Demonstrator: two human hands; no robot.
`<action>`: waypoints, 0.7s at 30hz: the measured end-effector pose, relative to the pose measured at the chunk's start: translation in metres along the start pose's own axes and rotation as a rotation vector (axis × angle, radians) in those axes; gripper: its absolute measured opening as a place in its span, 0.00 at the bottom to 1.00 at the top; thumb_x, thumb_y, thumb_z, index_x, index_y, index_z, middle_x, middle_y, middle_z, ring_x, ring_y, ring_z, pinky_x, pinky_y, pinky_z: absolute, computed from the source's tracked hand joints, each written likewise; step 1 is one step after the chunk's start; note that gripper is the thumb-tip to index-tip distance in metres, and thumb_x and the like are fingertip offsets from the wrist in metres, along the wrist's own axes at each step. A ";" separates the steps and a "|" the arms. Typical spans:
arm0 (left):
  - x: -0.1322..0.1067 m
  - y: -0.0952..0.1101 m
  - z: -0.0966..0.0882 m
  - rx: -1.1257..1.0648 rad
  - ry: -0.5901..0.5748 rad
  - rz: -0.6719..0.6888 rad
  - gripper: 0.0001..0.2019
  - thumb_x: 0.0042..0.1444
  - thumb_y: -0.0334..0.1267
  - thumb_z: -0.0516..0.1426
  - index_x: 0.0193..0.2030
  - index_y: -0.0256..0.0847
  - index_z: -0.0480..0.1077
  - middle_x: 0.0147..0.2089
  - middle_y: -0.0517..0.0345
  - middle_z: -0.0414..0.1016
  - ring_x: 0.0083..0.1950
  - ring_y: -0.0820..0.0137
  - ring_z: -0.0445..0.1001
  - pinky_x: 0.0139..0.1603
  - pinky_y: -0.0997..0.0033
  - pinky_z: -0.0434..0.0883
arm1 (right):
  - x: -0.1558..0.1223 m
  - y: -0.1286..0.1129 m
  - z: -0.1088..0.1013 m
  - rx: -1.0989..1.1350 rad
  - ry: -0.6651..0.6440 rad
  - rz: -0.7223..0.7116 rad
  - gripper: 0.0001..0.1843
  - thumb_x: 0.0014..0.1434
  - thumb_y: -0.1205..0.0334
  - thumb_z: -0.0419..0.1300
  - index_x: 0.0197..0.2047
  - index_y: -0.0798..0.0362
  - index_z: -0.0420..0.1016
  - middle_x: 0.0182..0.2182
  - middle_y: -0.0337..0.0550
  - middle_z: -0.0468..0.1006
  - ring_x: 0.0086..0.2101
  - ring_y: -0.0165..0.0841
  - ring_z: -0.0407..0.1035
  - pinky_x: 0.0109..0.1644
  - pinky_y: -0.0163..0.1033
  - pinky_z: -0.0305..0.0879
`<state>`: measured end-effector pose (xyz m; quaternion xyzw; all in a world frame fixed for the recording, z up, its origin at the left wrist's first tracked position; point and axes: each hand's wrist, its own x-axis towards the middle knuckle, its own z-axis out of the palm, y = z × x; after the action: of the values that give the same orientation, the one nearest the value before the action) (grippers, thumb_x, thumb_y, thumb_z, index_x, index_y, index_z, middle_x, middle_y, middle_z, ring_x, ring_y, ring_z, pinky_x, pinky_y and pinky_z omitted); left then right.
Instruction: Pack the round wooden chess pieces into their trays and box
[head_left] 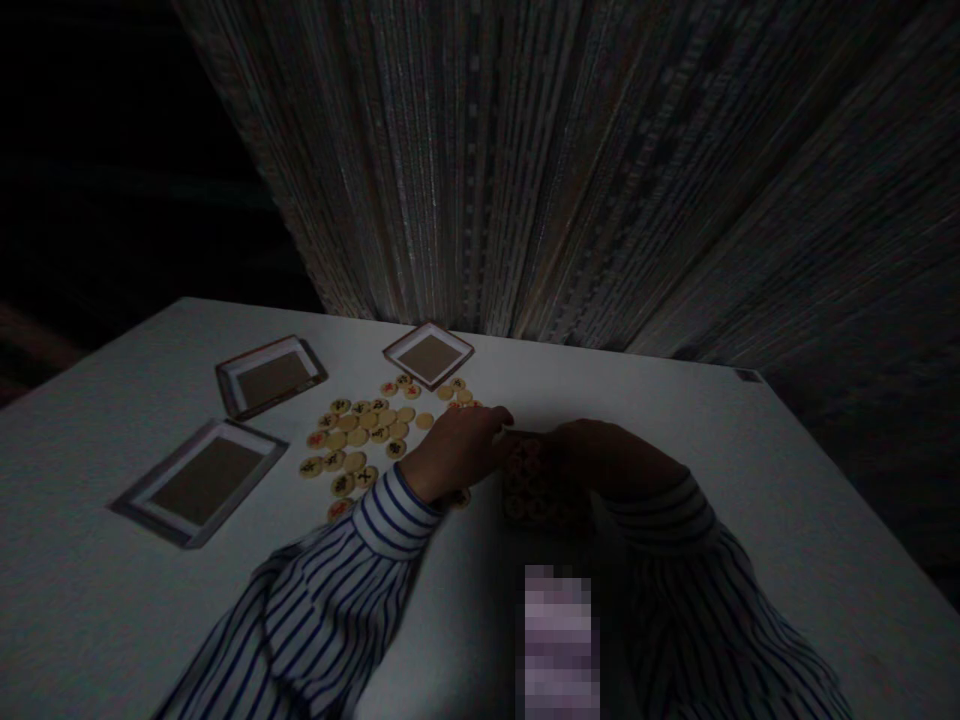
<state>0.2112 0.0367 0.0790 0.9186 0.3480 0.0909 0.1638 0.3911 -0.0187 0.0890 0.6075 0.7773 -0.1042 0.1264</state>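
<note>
A small dark box (pixel 547 515) stands in deep shadow between my hands. Rows of round xiangqi pieces (pixel 523 462) show inside it. My left hand (pixel 461 450) is at the box's left side, fingers curled toward its far left corner; whatever they hold is hidden. Over the far right part of the box lies my right hand (pixel 611 450), its fingers lost in the dark. Left of my left hand, many loose xiangqi pieces (pixel 367 420) are scattered on the white table (pixel 450 640), some showing black or red characters, others blank side up.
Three shallow, framed trays or lids lie beyond and left of the pieces: one (pixel 429 330) at the back, one (pixel 300 350) further left, one (pixel 262 450) nearer. A striped curtain (pixel 487 180) hangs along the table's far edge. A blurred pinkish patch (pixel 559 640) covers the lower middle.
</note>
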 end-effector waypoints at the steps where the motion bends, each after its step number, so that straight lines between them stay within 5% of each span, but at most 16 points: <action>1: 0.000 0.000 0.000 0.000 0.000 0.000 0.15 0.56 0.42 0.50 0.47 0.39 0.67 0.41 0.52 0.76 0.40 0.64 0.74 0.37 0.68 0.66 | 0.000 0.000 0.000 0.005 -0.003 0.004 0.15 0.54 0.65 0.50 0.41 0.54 0.75 0.37 0.49 0.78 0.36 0.38 0.72 0.34 0.37 0.64; 21: 0.000 0.001 -0.001 -0.015 0.011 -0.004 0.15 0.56 0.42 0.49 0.46 0.39 0.68 0.39 0.51 0.76 0.39 0.64 0.74 0.35 0.67 0.66 | 0.000 0.001 0.003 0.007 0.037 -0.025 0.15 0.53 0.67 0.51 0.41 0.53 0.75 0.36 0.49 0.78 0.35 0.39 0.72 0.33 0.38 0.65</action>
<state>0.2119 0.0359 0.0801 0.9161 0.3500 0.0985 0.1688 0.3923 -0.0198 0.0865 0.5999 0.7867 -0.0971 0.1084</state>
